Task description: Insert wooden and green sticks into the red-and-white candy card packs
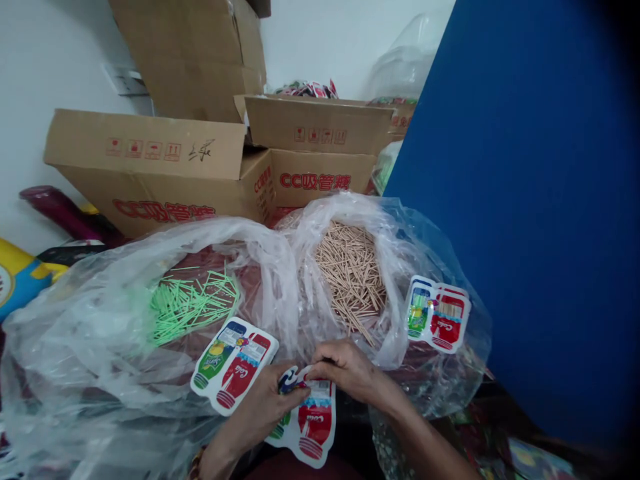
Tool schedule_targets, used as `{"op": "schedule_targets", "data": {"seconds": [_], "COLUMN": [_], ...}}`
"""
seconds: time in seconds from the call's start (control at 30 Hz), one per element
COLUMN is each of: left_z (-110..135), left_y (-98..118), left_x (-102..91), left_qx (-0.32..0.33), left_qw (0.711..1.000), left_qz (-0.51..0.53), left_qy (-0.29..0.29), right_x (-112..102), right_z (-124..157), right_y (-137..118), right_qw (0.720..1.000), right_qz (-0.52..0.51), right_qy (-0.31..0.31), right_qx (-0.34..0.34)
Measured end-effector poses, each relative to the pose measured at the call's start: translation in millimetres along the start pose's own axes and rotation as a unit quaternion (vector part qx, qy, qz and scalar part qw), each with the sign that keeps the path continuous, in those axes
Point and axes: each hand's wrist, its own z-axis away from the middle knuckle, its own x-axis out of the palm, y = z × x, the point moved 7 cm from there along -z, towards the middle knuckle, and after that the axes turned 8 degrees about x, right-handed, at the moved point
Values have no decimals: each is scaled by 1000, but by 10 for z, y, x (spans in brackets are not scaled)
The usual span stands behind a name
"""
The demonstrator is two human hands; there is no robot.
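Both hands pinch the top edge of a bottle-shaped candy pouch printed with a green bottle and a red Cola bottle. My left hand grips it on the left side, fingers closed. Thumb and fingers of my right hand are closed on its upper right edge. Another such pouch lies flat just left of my left hand. Green candy sticks are heaped in an open plastic bag at the left. Brown candy sticks fill a second bag beyond my right hand.
Pouches with sticks inside lie on the clear plastic at the right. Cardboard boxes with red lettering stand behind the bags. A blue panel rises at the right. A dark red bottle-like object leans at the far left.
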Motion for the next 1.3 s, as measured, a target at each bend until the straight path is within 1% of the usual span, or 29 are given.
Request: {"op": "schedule_targets", "data": {"seconds": [0.07,0.1,0.13,0.17,0.2,0.23,0.27,0.3,0.33,0.4,0.47,0.53,0.7,0.77,0.87,0.97,1.03,1.17,1.3], "left_z": [-16,-23,-28,-31,-32,-32,-31,-31,-31,-32,-32,-27,-8,-6,-2,8,14,16,17], "left_y": [24,29,29,23,15,7,1,-4,-8,-16,-24,-40,-105,-114,-113,-129,-156,-191,-200], "left_x": [39,55,64,66,64,61,62,67,74,79,60,43,22,16,36,38,23,19,20], "left_qx": [3,2,-1,-5,-9,-11,-11,-11,-11,-9,-5,-6,-30,-35,-38,-38,-39,-47,-47], "left_qw": [1000,1000,999,999,999,998,998,998,998,998,998,997,994,994,993,990,989,989,989], "left_qz": [13,23,33,41,48,53,57,60,64,66,63,70,104,104,114,133,139,137,134], "left_qy": [-11,-16,-17,-16,-13,-10,-10,-13,-18,-19,-4,7,20,27,18,19,31,39,42], "right_x": [-42,-97,-191,-318,-475,-650,-795,-906,-970,-997,-946,-872,-727,-707,-692,-691,-702,-711,-734], "right_z": [28,38,45,47,48,54,58,55,37,-30,-114,-188,-302,-322,-335,-340,-346,-362,-304], "right_y": [63,103,155,222,303,397,494,584,654,736,749,740,767,764,733,705,705,745,798], "right_qw": [1000,1000,1000,998,993,979,959,934,912,878,856,842,839,837,837,845,850,860,871], "right_qz": [-4,-3,4,21,52,99,157,216,267,347,400,435,462,473,488,484,476,463,447], "right_qy": [-7,-7,8,37,81,138,178,202,208,200,194,189,151,149,148,141,140,128,119], "right_qx": [12,19,29,46,72,109,155,199,231,263,263,257,244,230,200,178,177,174,164]}}
